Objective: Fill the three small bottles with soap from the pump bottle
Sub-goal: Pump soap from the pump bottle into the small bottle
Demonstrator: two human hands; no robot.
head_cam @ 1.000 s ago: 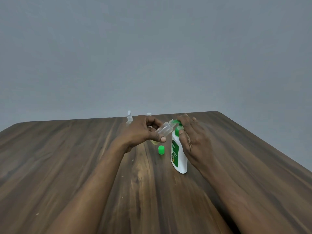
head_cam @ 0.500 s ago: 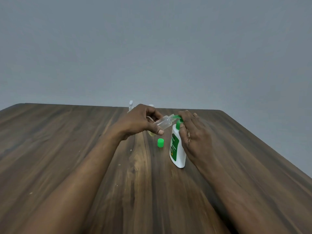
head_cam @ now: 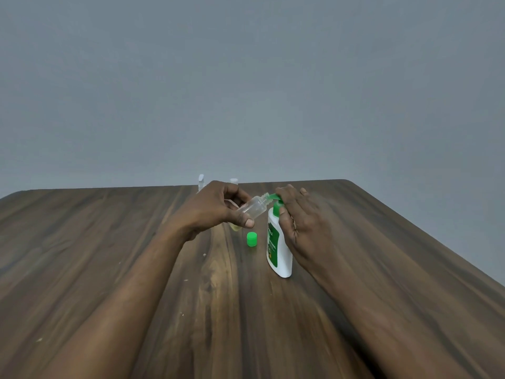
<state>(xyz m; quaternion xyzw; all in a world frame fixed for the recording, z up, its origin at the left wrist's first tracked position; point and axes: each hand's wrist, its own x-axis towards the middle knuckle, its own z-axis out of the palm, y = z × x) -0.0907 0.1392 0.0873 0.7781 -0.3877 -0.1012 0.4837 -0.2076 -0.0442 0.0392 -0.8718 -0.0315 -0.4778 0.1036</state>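
A white pump bottle (head_cam: 278, 250) with a green label and green pump head stands on the wooden table (head_cam: 109, 242). My right hand (head_cam: 297, 220) rests over the pump head, fingers on top and thumb beside the neck. My left hand (head_cam: 213, 209) holds a small clear bottle (head_cam: 252, 208) tilted, its open mouth at the green spout. A green cap (head_cam: 251, 239) stands on the table below it. Two other small bottles show behind my left hand, one with a white top (head_cam: 201, 181) and one (head_cam: 234, 181) mostly hidden.
The table's far edge runs just behind the bottles, and its right edge slants down toward the lower right. A plain grey wall fills the background. A few pale crumbs lie on the wood at left.
The view has shifted a little while both hands keep their hold. The small bottle's mouth stays at the spout and my right hand stays on the pump head.
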